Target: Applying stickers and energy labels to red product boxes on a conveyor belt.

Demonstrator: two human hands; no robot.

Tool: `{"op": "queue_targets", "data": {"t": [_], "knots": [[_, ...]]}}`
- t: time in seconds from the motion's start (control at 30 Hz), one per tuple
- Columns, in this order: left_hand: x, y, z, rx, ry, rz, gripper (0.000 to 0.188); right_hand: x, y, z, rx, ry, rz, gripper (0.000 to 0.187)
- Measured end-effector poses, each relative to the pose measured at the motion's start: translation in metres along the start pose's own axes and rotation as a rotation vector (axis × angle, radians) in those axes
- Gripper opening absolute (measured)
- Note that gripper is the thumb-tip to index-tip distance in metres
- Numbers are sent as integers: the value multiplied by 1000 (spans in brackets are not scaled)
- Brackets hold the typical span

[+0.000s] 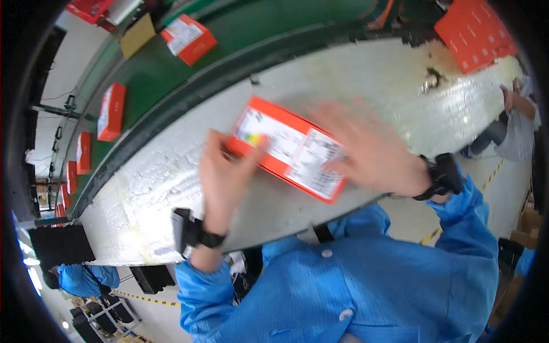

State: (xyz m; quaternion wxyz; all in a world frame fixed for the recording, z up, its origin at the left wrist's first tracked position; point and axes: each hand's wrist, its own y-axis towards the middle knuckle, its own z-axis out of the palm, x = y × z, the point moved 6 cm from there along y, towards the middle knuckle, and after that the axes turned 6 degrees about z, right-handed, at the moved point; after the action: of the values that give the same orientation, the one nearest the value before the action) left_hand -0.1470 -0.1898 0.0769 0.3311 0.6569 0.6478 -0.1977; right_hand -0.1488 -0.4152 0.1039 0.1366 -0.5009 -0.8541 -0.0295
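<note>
Gripped near its left end by a worker's left hand, thumb across the top face and fingers at the edge, a red-orange box sits at the center of the head camera's view, above a pale, scuffed worktable. Whether the box's underside touches the surface cannot be told. Its upward face carries two white labels, one with a small rainbow-colored patch, and its long side slants down toward the right. At the opposite end, the worker's right hand is blurred, fingers spread by the far edge and thumb near the label; whether it closes on the box cannot be told.

Black devices are strapped to both wrists, below blue sleeves. Beyond the table curves a green conveyor, bearing similar boxes, among them one near the top and another farther left. A larger red carton stands at the table's upper right. One person in gray appears at the right edge, another in blue at lower left, near yellow-and-black floor tape.
</note>
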Motion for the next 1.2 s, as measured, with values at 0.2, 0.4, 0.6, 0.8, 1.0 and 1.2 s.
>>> {"op": "queue_targets", "data": {"t": [0.2,0.4,0.6,0.8,1.0,1.2], "knots": [[-27,31,24,148,-26,60,47,-7,-12,-2,-67,11,-363,75],[-14,181,-37,-358,307,191,49,-62,60,-26,-209,-38,-731,74],[17,243,-11,-632,432,66,71,-87,172,-63,-824,-256,-337,57],[40,286,29,-475,508,3,65,-23,111,28,-541,177,-501,38],[34,263,1,-397,415,107,55,-22,104,37,-477,294,-565,25],[-13,104,-18,-375,311,362,24,-40,117,39,-372,673,-349,32]]}}
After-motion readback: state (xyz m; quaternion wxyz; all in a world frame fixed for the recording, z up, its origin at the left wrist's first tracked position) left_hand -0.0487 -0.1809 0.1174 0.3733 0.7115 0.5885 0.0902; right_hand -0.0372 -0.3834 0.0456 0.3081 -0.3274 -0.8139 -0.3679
